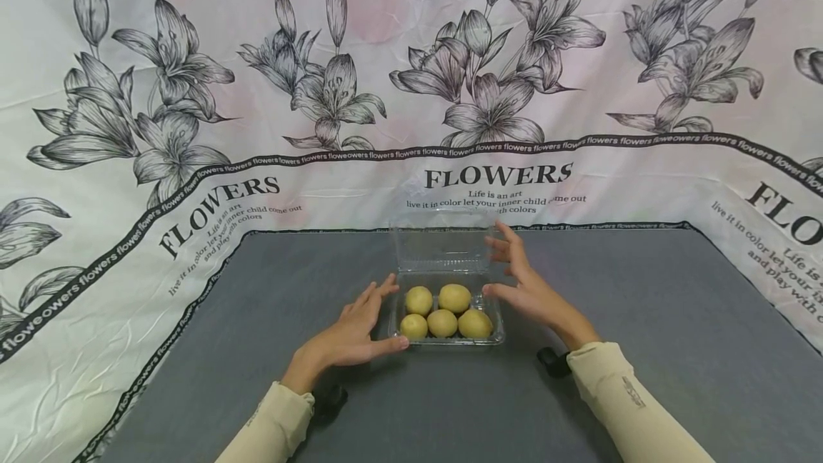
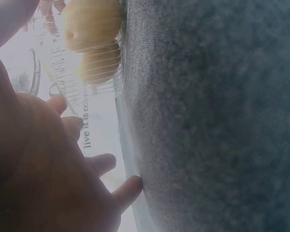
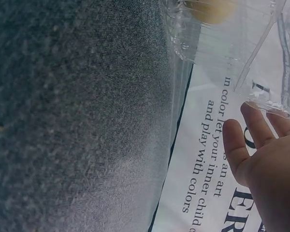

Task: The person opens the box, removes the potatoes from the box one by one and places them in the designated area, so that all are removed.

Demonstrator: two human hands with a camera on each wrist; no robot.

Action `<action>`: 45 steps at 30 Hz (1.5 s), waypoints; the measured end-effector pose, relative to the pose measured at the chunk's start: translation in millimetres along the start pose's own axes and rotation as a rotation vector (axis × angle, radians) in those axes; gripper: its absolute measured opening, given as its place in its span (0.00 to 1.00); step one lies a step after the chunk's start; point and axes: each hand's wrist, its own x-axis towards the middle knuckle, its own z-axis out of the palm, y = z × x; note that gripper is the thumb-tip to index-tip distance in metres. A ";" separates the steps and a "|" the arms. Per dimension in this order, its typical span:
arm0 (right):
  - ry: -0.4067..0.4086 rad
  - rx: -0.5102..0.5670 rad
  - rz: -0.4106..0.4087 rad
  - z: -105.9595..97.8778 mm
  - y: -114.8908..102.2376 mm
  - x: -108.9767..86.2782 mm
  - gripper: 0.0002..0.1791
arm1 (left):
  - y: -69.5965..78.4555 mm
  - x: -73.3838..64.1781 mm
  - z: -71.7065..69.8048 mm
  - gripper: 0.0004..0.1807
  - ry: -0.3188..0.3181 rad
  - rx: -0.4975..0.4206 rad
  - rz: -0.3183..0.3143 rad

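A clear plastic clamshell box sits on the table with its lid raised at the back. Inside are several yellow lemons in two rows. My left hand is at the box's left side, thumb by the front corner and fingers stretched along the edge. On the other side, my right hand has its thumb at the box's right rim and its fingers spread by the lid's right edge. In the right wrist view, fingertips meet the lid's edge; the fingers are nearly straight.
A grey cloth covers the table. Behind it hangs a white curtain with printed flowers and lettering. Dark wrist devices show under both cream sleeves.
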 end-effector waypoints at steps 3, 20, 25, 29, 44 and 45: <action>-0.003 0.002 0.007 -0.2 1.9 2.3 0.61 | -0.2 -0.2 0.7 0.54 0.000 -0.004 -0.001; -0.019 0.021 0.097 -4.2 9.0 10.6 0.59 | 0.7 -1.1 2.1 0.57 -0.004 -0.008 0.000; -0.033 0.033 0.121 -5.9 12.5 10.7 0.60 | 0.5 -1.2 2.2 0.56 -0.005 -0.010 -0.003; -0.043 0.031 0.131 -6.8 12.9 9.7 0.61 | 0.0 -1.0 2.3 0.56 0.001 -0.005 0.002; -0.067 -0.136 0.122 -8.0 10.3 -7.5 0.52 | -0.3 -0.5 0.7 0.54 0.007 0.005 0.005; -0.061 -0.149 0.121 -8.0 9.4 -8.9 0.52 | -0.4 -0.4 0.7 0.54 0.007 0.005 0.006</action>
